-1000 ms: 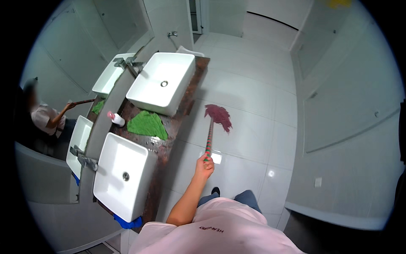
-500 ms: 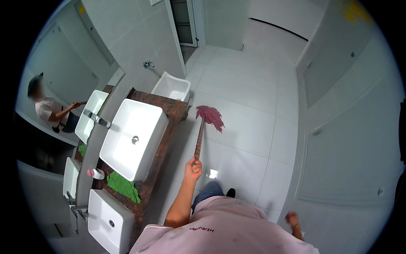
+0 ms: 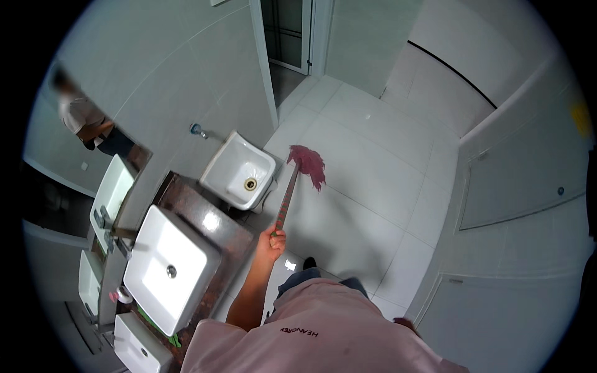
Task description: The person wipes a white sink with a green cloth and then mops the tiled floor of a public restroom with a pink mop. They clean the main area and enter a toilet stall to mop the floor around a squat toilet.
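My left hand [image 3: 271, 244] is wrapped round the striped handle of a mop [image 3: 287, 202]. The handle runs forward from my fist to a dark red, stringy mop head [image 3: 309, 166]. That head is over the white tiled floor, to the right of the low white mop sink [image 3: 239, 206]; whether it touches the floor I cannot tell. Low at my right side, only a small dark part of my right hand [image 3: 405, 323] shows past my pink shirt, its fingers hidden.
Two white washbasins [image 3: 171, 248] stand on a brown stone counter [image 3: 233, 233] at left, with a soap bottle [image 3: 122, 294] and green cloth [image 3: 175, 340]. A tap [image 3: 198, 130] juts from the wall. Ahead is a doorway [image 3: 286, 37]; pale doors [image 3: 528, 180] line the right.
I have moved forward and my view has turned, so the low sink now shows its drain. The mop stays in my left hand. My right hand has mostly gone behind my shirt.
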The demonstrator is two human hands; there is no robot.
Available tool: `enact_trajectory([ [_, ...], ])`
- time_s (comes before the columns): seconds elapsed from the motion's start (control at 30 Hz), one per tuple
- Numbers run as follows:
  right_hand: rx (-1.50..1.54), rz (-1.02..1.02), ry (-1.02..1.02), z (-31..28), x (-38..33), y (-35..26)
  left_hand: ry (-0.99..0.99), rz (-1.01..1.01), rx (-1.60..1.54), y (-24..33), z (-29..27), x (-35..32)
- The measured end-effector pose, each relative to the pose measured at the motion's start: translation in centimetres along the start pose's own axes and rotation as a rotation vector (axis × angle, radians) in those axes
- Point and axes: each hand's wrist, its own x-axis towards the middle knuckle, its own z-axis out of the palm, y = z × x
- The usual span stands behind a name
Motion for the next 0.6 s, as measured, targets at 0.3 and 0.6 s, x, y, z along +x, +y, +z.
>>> enact_trajectory([
  [0.3, -0.256, 0.311, -0.096, -13.8, 14.6, -13.8, -0.069, 0.008, -0.057, 6.9, 15.5, 16.9],
  [0.6, -0.802, -0.464, 0.075, -41.0, 50.8, -48.4, 0.868, 0.321, 1.401, 3.1, 25.9, 21.6],
])
